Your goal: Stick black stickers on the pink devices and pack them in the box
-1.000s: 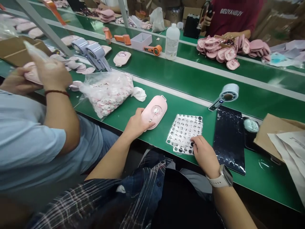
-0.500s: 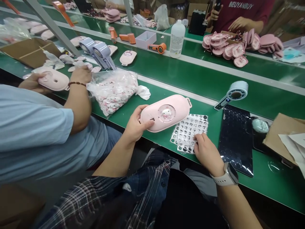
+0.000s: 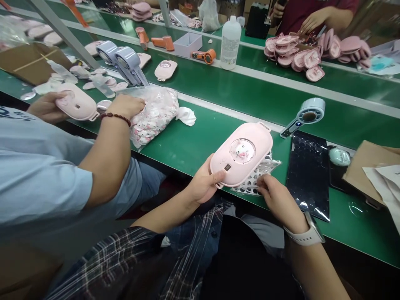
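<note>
My left hand (image 3: 203, 185) grips the pink shell (image 3: 240, 160) by its near end; it looks light, rigid, smooth plastic. My right hand (image 3: 276, 200) pinches the flimsy sticker sheet (image 3: 265, 168) beneath it; edge grips seem best.

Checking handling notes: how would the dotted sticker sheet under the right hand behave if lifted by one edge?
The sticker sheet looks thin and clear, so probably floppy and very light. Its far corner already curls up beside the pink case, so it would likely sag. The right hand pins it.

We see a green bench (image 3: 200, 146); a bag of badges (image 3: 153, 114) left of centre, a black sheet (image 3: 308, 173) at right.
</note>
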`<state>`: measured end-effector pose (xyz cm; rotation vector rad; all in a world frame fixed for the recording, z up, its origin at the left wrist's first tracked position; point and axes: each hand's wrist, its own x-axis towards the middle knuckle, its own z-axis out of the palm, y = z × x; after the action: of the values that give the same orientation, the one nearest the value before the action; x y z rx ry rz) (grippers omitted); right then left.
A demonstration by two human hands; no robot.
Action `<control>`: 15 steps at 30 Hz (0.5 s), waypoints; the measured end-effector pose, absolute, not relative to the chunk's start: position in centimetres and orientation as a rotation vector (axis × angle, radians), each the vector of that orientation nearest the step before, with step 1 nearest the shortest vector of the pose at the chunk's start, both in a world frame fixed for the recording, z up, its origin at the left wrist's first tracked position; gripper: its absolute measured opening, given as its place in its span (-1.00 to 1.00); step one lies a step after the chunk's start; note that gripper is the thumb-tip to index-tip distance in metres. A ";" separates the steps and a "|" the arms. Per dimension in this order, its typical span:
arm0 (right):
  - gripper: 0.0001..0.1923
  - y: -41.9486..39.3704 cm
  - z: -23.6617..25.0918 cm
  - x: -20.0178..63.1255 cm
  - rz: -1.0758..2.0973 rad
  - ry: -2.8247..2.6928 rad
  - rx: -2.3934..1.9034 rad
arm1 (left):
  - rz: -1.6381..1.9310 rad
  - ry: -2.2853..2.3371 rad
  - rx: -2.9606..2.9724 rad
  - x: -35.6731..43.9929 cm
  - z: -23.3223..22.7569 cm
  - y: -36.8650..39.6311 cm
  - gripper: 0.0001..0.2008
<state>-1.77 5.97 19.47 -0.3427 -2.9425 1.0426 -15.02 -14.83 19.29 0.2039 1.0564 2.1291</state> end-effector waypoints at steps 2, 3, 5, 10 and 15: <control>-0.94 6.0 19.6 -1.5 1.086 -2.937 -0.346 | 2.142 1.049 0.183 -14.9 19.2 -14.9 -0.29; -0.95 6.0 19.7 -1.5 1.107 -2.945 -0.346 | 2.142 1.047 0.178 -14.8 19.2 -14.9 -0.29; -0.97 6.3 19.9 -1.5 1.143 -2.970 -0.353 | 2.149 1.053 0.178 -14.7 19.2 -14.9 -0.30; -0.94 7.3 20.5 -1.9 1.311 -2.977 -0.424 | 2.172 1.122 0.207 -14.4 18.9 -14.8 -0.31; -0.93 6.9 21.2 -2.2 1.315 -3.017 -0.330 | 2.152 1.138 0.303 -14.5 18.0 -14.3 -0.19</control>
<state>-2.18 6.95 21.16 -0.3303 -3.0171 1.3154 -14.48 -14.30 17.98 0.3030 1.1376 2.1523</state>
